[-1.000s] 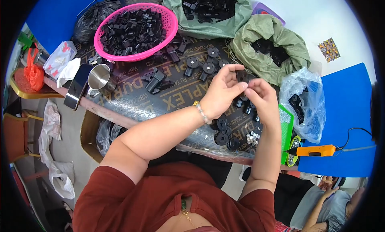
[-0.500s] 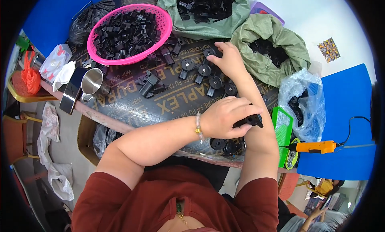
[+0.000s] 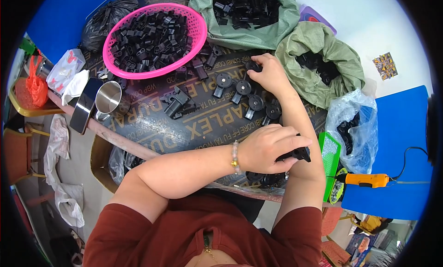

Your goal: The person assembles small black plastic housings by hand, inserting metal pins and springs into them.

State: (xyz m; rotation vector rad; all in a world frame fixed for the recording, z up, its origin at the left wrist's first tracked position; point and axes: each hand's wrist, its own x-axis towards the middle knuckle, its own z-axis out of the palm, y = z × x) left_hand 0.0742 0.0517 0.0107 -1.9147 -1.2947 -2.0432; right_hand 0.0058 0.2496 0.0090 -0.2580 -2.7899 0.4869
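My left hand (image 3: 270,149), with a beaded bracelet at its wrist, is closed around a black plastic part (image 3: 299,154) with holes in its end. It hovers over my right forearm. Farther off, my right hand (image 3: 270,72) pinches a black round-headed plastic part (image 3: 253,66) at the far end of a group of similar ones. Several of those round-headed parts (image 3: 242,88) lie just left of and below that hand, each with a disc and a short stem. More black round parts (image 3: 272,179) sit at the near table edge, partly hidden under my left hand.
A pink basket (image 3: 201,32) of black parts stands at the far left of the table (image 3: 152,124). Green sacks (image 3: 295,59) hold more. Rightward are a green tray (image 3: 328,158), a clear bag (image 3: 364,147) and an orange electric screwdriver (image 3: 369,180). A steel mug (image 3: 108,98) and phone (image 3: 85,108) rest left.
My right hand's fingers have closed on the far round-headed part, where they were spread before. My left hand keeps its part. The whole view has shifted slightly.
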